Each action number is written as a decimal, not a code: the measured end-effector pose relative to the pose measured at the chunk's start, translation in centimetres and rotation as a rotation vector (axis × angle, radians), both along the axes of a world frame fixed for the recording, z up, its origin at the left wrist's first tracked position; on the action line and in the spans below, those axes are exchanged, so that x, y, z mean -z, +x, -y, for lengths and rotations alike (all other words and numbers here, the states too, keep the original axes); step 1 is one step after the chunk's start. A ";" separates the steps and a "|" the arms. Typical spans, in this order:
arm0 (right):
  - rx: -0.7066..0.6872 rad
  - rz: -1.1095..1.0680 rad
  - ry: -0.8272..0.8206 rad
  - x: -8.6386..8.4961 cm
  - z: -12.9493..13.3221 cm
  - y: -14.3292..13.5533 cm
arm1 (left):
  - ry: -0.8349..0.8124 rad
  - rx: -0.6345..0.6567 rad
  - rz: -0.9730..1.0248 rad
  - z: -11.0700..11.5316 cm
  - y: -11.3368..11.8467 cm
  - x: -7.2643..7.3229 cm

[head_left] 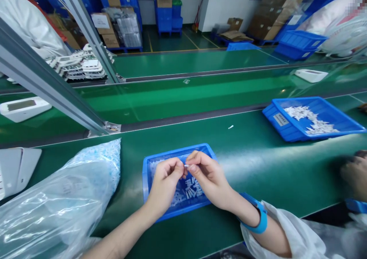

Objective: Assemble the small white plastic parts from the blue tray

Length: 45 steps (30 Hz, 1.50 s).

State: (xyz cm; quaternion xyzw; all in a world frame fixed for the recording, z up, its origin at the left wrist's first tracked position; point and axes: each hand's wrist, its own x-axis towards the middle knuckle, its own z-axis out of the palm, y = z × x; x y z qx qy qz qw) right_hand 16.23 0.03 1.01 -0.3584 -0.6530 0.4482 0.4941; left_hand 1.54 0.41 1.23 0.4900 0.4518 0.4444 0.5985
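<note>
Over a blue bin (145,178), my left hand (166,178) and my right hand (208,176) meet fingertip to fingertip. Both pinch one small white plastic piece (186,165), mostly hidden by the fingers. Inside the bin lie many small white and clear pieces (192,188), partly covered by my hands. A blue band circles my right wrist. Beyond the bin, a single small white piece (231,127) lies on the green tabletop (177,136).
Left stands a large clear plastic bag (65,190) of small bluish-white pieces. Another blue bin (282,127) with white parts sits right. A metal frame post (57,83) rises at left. White devices (311,75) lie on the green conveyor (160,98). A co-worker's blurred hand (355,175) shows at right.
</note>
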 end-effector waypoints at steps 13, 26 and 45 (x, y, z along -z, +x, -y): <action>-0.043 0.009 0.065 0.5 0.4 0.0 | 0.098 -0.023 0.005 0.6 0.2 -0.2; 0.225 0.350 0.517 0.9 1.0 -1.0 | 0.328 -0.193 -0.304 1.8 0.3 0.5; 0.140 0.102 0.210 0.7 0.2 -0.6 | 0.293 -0.107 -0.283 1.2 -0.3 0.2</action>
